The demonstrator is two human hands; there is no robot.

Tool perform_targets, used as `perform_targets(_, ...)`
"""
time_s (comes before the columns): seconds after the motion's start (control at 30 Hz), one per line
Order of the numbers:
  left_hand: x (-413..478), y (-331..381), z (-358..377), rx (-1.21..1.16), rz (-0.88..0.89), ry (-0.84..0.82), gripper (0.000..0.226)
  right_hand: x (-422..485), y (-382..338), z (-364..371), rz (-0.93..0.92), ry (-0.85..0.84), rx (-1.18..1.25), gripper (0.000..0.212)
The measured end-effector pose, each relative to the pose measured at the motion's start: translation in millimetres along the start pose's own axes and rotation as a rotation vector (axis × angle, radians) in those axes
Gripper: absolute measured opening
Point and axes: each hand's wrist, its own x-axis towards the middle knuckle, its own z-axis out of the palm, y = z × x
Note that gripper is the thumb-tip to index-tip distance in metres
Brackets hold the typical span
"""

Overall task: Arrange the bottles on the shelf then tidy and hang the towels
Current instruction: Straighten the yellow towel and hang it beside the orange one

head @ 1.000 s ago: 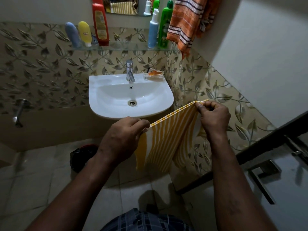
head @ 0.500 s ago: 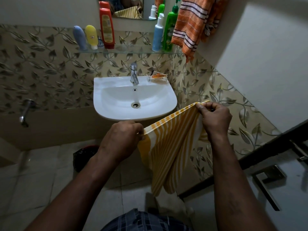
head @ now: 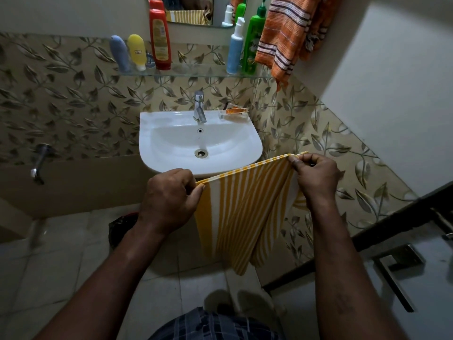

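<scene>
A yellow and white striped towel (head: 245, 212) hangs folded in front of me, its top edge stretched between both hands. My left hand (head: 169, 197) pinches the left corner and my right hand (head: 316, 177) pinches the right corner. On the glass shelf (head: 196, 71) above the sink stand a blue tube (head: 119, 54), a yellow tube (head: 137, 51), a red bottle (head: 159, 38), a white and blue pump bottle (head: 234, 49) and a green pump bottle (head: 253, 42). An orange striped towel (head: 284, 35) hangs at the shelf's right end.
A white sink (head: 171, 153) with a chrome tap (head: 199, 106) and a soap dish (head: 232, 111) sits just beyond my hands. A mirror (head: 188, 11) is above the shelf. A dark door with a handle (head: 397, 261) is at the right. A dark bin (head: 122, 227) stands on the floor.
The towel's lower part has dropped and hangs longer. My hands hold the same corners, slightly higher and nearer the sink. The view has shifted so the sink sits further right.
</scene>
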Motion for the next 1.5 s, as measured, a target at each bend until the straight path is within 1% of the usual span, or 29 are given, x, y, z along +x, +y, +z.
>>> perform_targets(0.1, -1.4, 6.2, -2.0, -0.075, -0.108, 0.043, 0.025, -0.2, 4.4, 2.3, 0.021, -0.002, 0.003, 0.016)
perform_targets(0.17, -0.7, 6.4, -3.2, -0.122, -0.147, 0.051, 0.017, -0.4, 5.6, 2.4, 0.036, 0.004, 0.005, 0.017)
perform_targets(0.23, 0.4, 3.8, -3.0, -0.121, -0.14, 0.051, 0.009, -1.3, 6.0, 2.5, 0.036, 0.006, 0.009, 0.017)
perform_targets(0.33, -0.7, -1.5, 1.4, -0.064, -0.108, 0.05, 0.012, -3.4, 4.8, 4.0, 0.046, -0.01, 0.022, 0.014)
perform_targets(0.43, -2.2, -0.9, 3.8, -0.051, -0.14, 0.036, 0.005, -4.2, 5.4, 4.2, 0.041, -0.004, 0.028, 0.013)
perform_targets(0.5, 0.3, 1.8, 6.0, -0.118, -0.227, 0.006, 0.006, -3.4, 7.0, 7.9, 0.04, 0.003, 0.035, 0.014)
perform_targets(0.53, 2.6, 3.4, 8.3, -0.189, -0.309, -0.014, 0.009, -1.5, 9.7, 13.2, 0.048, -0.01, 0.044, 0.016)
perform_targets(0.6, 8.9, 4.8, 16.5, -0.357, -0.519, -0.037, 0.014, -1.6, 12.6, 25.7, 0.096, -0.09, 0.058, 0.021)
perform_targets(0.67, 12.5, 4.9, 25.1, -0.498, -0.671, -0.025, 0.013, -6.7, 19.5, 36.8, 0.132, -0.126, 0.043, 0.022)
perform_targets(0.73, 10.3, 6.5, 29.7, -0.527, -0.704, -0.021, 0.01, -20.2, 25.0, 39.8, 0.097, -0.103, 0.044, 0.014)
perform_targets(0.77, 7.9, 8.6, 30.6, -0.536, -0.71, -0.013, 0.009, -29.0, 25.5, 39.7, 0.075, -0.096, 0.054, 0.013)
perform_targets(0.83, 1.2, 11.0, 33.9, -0.58, -0.724, 0.011, 0.011, -42.5, 32.1, 42.0, 0.099, -0.109, 0.103, 0.014)
perform_targets(0.9, -6.0, 16.5, 36.6, -0.616, -0.715, -0.014, 0.018, -53.6, 36.1, 41.9, 0.123, -0.149, 0.161, 0.016)
perform_targets(1.03, -8.7, 26.3, 36.7, -0.626, -0.665, -0.159, 0.026, -71.4, 32.2, 49.1, 0.097, -0.286, 0.291, 0.024)
perform_targets(1.13, -8.1, 31.7, 29.7, -0.635, -0.544, -0.27, 0.026, -84.3, 26.9, 53.8, 0.101, -0.329, 0.367, 0.032)
perform_targets(1.2, -7.9, 31.8, 25.7, -0.582, -0.42, -0.34, 0.04, -88.8, 24.1, 57.1, 0.111, -0.348, 0.41, 0.032)
perform_targets(1.23, -8.4, 30.3, 25.5, -0.524, -0.348, -0.35, 0.042, -91.2, 22.0, 57.5, 0.127, -0.372, 0.44, 0.032)
perform_targets(1.33, -9.7, 24.9, 25.5, -0.311, -0.158, -0.28, 0.032, -97.0, 17.5, 57.9, 0.156, -0.455, 0.492, 0.034)
perform_targets(1.4, -9.8, 22.4, 24.0, -0.25, -0.085, -0.238, 0.024, -99.1, 14.2, 57.3, 0.158, -0.492, 0.506, 0.027)
perform_targets(1.5, -11.1, 17.3, 24.3, -0.153, -0.007, -0.272, 0.019, -102.6, 8.5, 57.9, 0.159, -0.545, 0.514, 0.023)
